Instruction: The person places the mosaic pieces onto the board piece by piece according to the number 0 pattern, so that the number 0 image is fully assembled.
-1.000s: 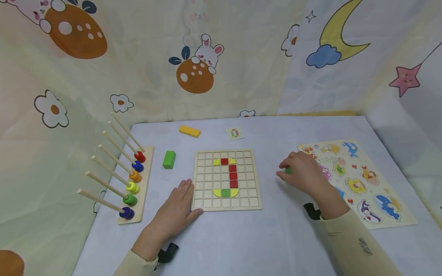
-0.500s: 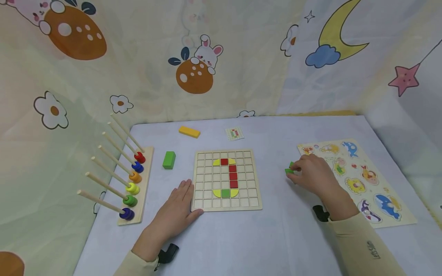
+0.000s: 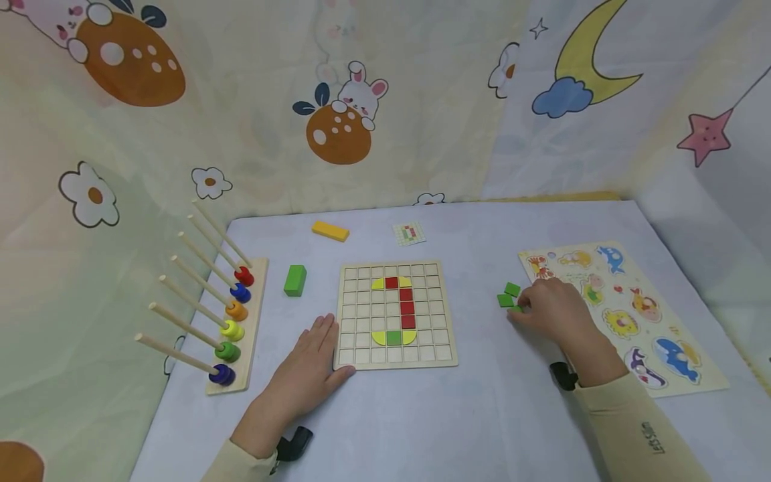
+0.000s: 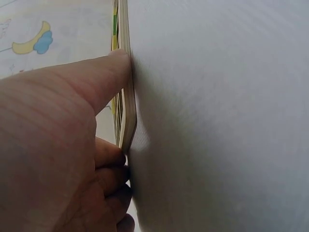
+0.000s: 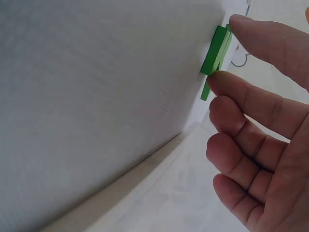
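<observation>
My left hand (image 3: 312, 361) lies flat with straight fingers along the left edge and lower-left corner of a square wooden grid board (image 3: 434, 348). On the board, red squares (image 3: 407, 307), a green square (image 3: 393, 338) and yellow rounded pieces (image 3: 378, 337) form a curved figure. In the left wrist view, the thumb (image 4: 104, 72) touches the board's side. My right hand (image 3: 554, 311) is at the right, thumb and index finger pinching a small green tile (image 5: 215, 50), mostly hidden in the head view. Two more green tiles (image 3: 504, 300) lie beside the fingertips.
A peg stacker (image 3: 249, 335) with coloured rings stands at the left. A green block (image 3: 295, 280), a yellow block (image 3: 330, 231) and a small pattern card (image 3: 409, 233) lie around the board. An animal picture sheet (image 3: 644, 335) lies under the right forearm's far side.
My right hand has shifted right and slightly nearer. Green tiles that were between its fingers now lie separately on the table. The left hand has stayed still.
</observation>
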The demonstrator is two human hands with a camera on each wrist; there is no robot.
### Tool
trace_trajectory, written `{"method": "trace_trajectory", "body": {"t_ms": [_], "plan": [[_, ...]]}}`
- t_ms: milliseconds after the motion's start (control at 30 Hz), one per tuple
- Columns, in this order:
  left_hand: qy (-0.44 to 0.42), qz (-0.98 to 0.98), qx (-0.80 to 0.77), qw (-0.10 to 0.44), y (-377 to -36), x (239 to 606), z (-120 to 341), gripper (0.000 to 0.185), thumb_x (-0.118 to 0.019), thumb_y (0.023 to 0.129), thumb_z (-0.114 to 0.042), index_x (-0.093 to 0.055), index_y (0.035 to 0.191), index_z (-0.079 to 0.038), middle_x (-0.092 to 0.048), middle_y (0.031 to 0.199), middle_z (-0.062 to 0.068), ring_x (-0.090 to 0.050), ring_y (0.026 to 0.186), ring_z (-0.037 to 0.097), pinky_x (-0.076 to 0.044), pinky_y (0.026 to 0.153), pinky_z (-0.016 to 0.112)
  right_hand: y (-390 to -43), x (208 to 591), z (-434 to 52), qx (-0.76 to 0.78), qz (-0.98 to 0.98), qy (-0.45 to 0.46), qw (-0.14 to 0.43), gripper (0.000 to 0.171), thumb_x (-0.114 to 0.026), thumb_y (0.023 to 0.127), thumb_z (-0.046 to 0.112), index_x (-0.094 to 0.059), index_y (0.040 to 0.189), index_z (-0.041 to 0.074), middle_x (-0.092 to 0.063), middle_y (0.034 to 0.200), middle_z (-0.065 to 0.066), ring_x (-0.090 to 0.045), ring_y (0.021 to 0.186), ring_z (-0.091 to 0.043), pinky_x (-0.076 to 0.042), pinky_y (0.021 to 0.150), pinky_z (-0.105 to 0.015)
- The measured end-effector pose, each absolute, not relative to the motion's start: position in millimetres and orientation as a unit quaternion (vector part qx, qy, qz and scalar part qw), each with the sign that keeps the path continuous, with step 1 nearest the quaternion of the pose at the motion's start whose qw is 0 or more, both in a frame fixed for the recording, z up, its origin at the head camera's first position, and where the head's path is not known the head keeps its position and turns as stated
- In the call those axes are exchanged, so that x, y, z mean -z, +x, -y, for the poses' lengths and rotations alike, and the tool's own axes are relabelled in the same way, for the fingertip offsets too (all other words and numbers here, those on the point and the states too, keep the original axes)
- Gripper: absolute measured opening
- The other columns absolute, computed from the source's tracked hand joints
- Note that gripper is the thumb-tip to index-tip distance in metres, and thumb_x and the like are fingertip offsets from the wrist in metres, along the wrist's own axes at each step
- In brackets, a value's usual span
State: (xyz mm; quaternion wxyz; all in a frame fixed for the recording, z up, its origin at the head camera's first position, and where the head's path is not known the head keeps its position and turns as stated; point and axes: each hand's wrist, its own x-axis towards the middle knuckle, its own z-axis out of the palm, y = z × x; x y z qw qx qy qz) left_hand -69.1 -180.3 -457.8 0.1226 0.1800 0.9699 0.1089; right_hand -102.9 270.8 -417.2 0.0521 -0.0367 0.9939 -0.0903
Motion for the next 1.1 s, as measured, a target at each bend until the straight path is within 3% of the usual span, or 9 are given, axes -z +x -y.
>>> {"method": "trace_trajectory", "body": {"t_ms": [467,833,1100], "plan": [[0.183,-0.97,-0.107,0.121,-69.3,457.6,180.4,0.099,-0.067,0.097,-0.058,-0.023,0.166,-0.003,-0.017,0.176,0.014,-0.014,0.165,0.033,-0.022,0.132,0.054,-103.0,415.4,-267.0,0.107,-0.99,-0.039,0.086,0.028,-0.09,0.079,0.026,-0.084,0.099,0.008,-0.079,0.095,-0.007,-0.064,0.085,-0.024,-0.054,0.077,-0.048],[0.18,-0.97,-0.104,0.127,-69.6,459.3,181.2,0.099,-0.066,0.097,-0.06,-0.022,0.166,-0.003,-0.015,0.177,0.013,-0.012,0.165,0.032,-0.02,0.132,0.054,-101.5,417.3,-268.9,0.097,-0.991,-0.053,0.081,0.023,-0.087,0.078,0.022,-0.084,0.096,0.008,-0.078,0.095,-0.007,-0.067,0.088,-0.026,-0.055,0.079,-0.049],[0.183,-0.97,-0.105,0.121,-69.8,458.2,180.1,0.098,-0.067,0.097,-0.058,-0.024,0.165,-0.003,-0.017,0.176,0.014,-0.014,0.165,0.033,-0.022,0.132,0.054,-99.4,418.2,-265.8,0.085,-0.992,-0.068,0.063,0.025,-0.087,0.075,0.025,-0.084,0.095,0.009,-0.073,0.088,-0.003,-0.063,0.081,-0.021,-0.053,0.074,-0.044]]}}
